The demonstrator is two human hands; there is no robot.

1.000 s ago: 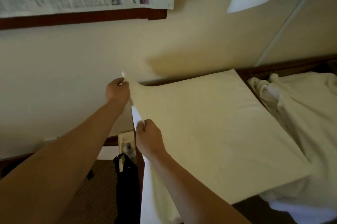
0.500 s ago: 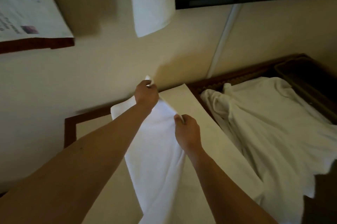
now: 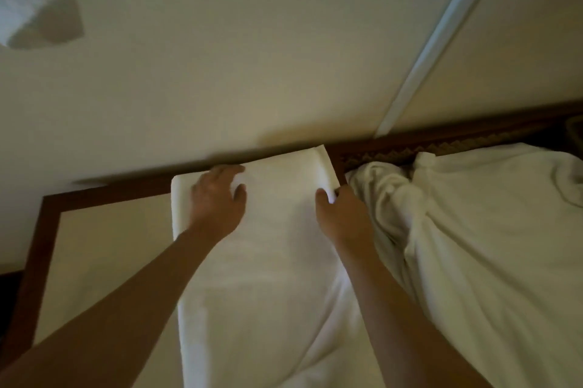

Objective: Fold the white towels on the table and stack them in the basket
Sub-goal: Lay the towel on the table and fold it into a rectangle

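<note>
A: Fingers of the left hand (image 3: 217, 198) lie spread and flat on the towel (image 3: 268, 261); the right hand (image 3: 342, 219) pinches its far right corner.

B: What worries you?

A: That heap of towels (image 3: 473, 245) sits just right of the pinching fingers. It could snag the edge and skew the fold.

B: And the table (image 3: 104, 249)?

A: Towel hangs off the near edge toward the wrists; it may slide. Both forearms reach forward, palms down.
</note>
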